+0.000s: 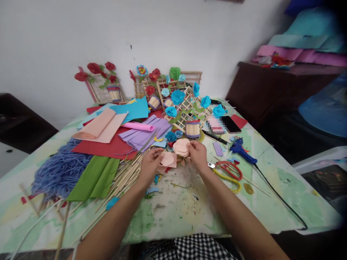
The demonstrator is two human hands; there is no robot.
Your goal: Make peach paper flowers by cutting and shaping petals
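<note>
My right hand (198, 154) pinches a small stack of rounded peach paper petals (181, 147) by its right edge. Between the fingers of my left hand (150, 162) is the left side of a squarish peach paper piece (171, 161), with a rounded shape lying on or marked in it; I cannot tell which. The two papers are close together over the table. Just behind them lie small blue paper flowers (170, 136). To the right of my right hand are scissors (229, 170) with red and yellow handles.
Thin bamboo sticks (127, 171), green paper (93, 177) and blue yarn (61, 169) lie left. A blue glue gun (243, 151) with a trailing cord and a phone (230, 124) lie right. Lattice frames with paper flowers (177, 96) stand at the back against the wall.
</note>
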